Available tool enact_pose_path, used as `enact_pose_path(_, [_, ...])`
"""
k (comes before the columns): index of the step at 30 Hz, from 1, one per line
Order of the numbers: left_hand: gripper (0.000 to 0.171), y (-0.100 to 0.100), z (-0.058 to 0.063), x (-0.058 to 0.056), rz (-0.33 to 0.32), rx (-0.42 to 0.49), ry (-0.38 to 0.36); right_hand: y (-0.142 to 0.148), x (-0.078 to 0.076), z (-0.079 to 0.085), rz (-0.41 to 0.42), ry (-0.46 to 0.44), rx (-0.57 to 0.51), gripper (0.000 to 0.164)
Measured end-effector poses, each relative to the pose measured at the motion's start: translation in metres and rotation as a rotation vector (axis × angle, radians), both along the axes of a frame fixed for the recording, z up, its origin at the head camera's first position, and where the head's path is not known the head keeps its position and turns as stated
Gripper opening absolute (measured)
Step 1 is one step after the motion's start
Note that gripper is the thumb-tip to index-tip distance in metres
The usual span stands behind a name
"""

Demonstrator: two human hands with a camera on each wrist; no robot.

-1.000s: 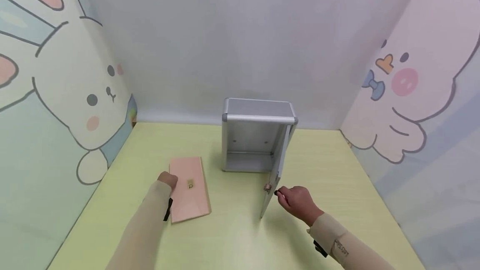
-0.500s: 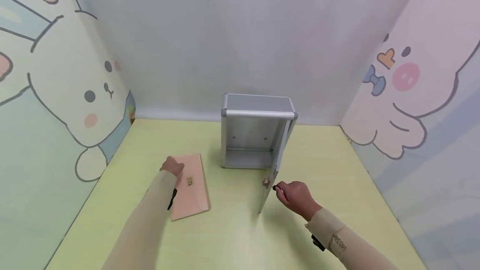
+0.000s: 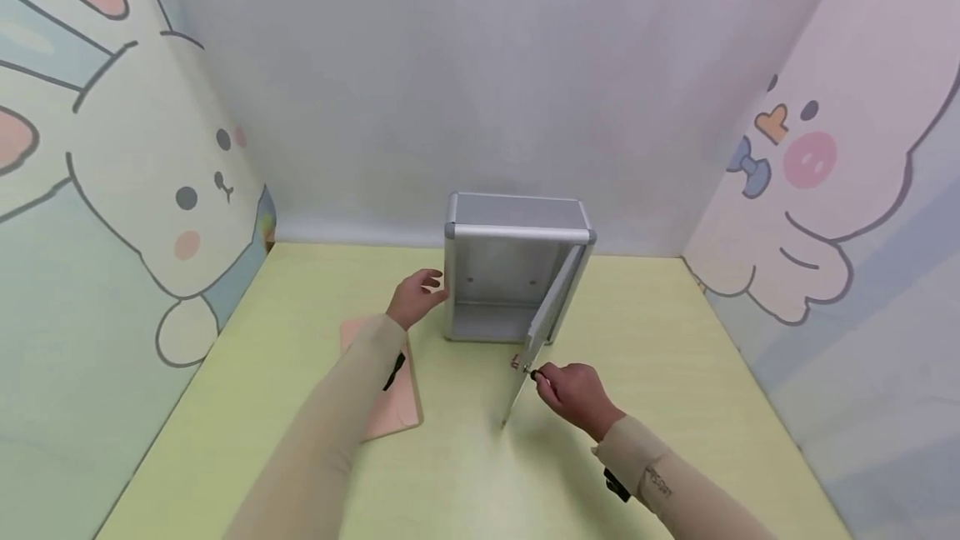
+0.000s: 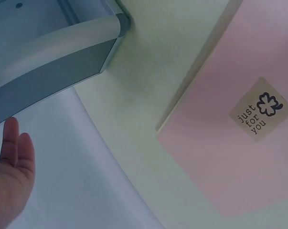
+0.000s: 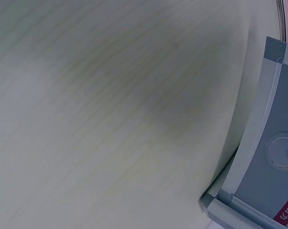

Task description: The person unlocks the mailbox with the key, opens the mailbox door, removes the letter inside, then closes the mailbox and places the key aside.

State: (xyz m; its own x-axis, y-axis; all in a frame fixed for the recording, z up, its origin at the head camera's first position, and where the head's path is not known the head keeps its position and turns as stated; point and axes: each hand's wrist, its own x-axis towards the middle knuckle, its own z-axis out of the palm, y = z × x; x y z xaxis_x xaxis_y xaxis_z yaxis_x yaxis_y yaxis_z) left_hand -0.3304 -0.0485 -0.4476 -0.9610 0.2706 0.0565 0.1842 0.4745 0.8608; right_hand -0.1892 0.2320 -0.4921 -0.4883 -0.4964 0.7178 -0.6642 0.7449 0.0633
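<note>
A grey metal cabinet box (image 3: 521, 213) with silver edges stands on the table, its door (image 3: 553, 300) ajar on the right side. My right hand (image 3: 581, 397) pinches a small black-headed key (image 3: 534, 374) at the lock on the door's outer face. The right wrist view shows the grey door panel (image 5: 272, 114) with a red label; the hand is out of that view. My left hand (image 3: 417, 298) is at the box's left side, fingers extended, fingertips right by the wall; the left wrist view shows its fingers (image 4: 24, 150) beside the box.
A pink envelope (image 3: 397, 411) with a "just for you" sticker (image 4: 261, 109) lies on the table left of the box, partly under my left forearm in the head view. Cartoon-printed walls (image 3: 135, 215) enclose the pale yellow table (image 3: 645, 298).
My left hand has left the envelope and moved right to the box's side. The door has swung somewhat toward closing, and my right hand has moved slightly left with the key.
</note>
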Motion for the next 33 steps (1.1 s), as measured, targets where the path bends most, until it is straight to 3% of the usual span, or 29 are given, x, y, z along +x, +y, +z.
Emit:
enact_pose_path(11, [0.021,0.007,0.002,0.003,0.030,0.014,0.034,-0.018,-0.012,0.000,0.004,0.037,-0.005,0.047])
enact_pose_path(22, [0.020,0.008,0.004,0.006,0.048,0.015,0.048,-0.039,-0.022,0.007,-0.038,0.080,0.020,0.049])
enact_pose_path(33, [0.020,0.008,0.001,0.006,0.066,0.016,0.067,-0.056,-0.033,0.003,-0.122,0.087,0.034,0.051])
